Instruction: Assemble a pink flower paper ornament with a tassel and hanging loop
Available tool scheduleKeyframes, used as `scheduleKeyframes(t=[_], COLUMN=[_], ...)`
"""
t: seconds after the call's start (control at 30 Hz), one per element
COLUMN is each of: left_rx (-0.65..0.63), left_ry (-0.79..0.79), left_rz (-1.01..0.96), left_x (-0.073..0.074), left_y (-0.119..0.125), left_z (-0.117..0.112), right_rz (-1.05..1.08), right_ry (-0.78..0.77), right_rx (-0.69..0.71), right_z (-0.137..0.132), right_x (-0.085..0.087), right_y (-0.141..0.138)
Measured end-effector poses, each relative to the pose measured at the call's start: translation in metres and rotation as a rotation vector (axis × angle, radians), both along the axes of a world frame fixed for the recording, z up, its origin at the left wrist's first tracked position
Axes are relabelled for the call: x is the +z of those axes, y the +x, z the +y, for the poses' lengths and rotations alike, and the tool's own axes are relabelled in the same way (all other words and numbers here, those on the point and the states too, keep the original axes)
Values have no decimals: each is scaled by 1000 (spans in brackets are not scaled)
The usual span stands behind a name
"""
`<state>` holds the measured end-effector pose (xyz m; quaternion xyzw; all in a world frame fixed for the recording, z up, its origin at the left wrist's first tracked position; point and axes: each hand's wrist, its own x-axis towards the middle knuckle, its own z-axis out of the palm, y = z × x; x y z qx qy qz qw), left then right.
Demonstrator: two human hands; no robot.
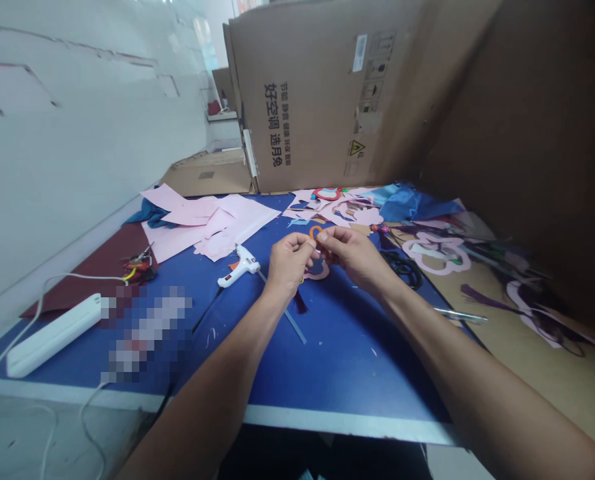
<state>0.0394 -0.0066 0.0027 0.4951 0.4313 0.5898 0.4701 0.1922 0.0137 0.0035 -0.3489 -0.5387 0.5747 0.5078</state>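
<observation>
My left hand (291, 261) and my right hand (350, 252) meet over the middle of the blue table. Between their fingertips they pinch a small bent orange loop (316, 231); its material is too small to make out. Just below, a pink scalloped paper cutout (320, 271) shows partly behind the fingers, and I cannot tell whether it joins the loop. A dark purple tassel (301, 304) hangs or lies beside my left hand. Left of that hand lies a white hot glue gun (241, 267), with a glue stick (295, 325) reaching under my left forearm.
Pink sheets (247, 215) and paper scraps (362, 215) cover the far side, near blue satin cloth (410, 202). Scissors (140, 261), a white bar-shaped device (54, 335) and cords lie left. A black cable coil (402, 269) lies right. A large cardboard box (322, 133) stands behind.
</observation>
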Motion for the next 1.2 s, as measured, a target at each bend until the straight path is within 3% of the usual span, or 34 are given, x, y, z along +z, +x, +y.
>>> scheduleKeyframes(t=[0.27, 0.57, 0.8, 1.0, 1.2], left_rx=[16, -3, -19, 10, 13], left_ry=[17, 19, 25, 24, 1], left_rz=[1, 25, 26, 7, 26], left_x=[-3, -4, -3, -2, -1], left_y=[2, 2, 2, 1, 1], left_z=[1, 2, 2, 2, 1], right_rz=[74, 17, -8, 86, 35], right_ry=[-88, 15, 67, -52, 56], right_rx=[58, -55, -69, -44, -46], right_z=[-2, 3, 1, 2, 2], right_x=[4, 1, 5, 10, 10], right_y=[0, 5, 4, 8, 9])
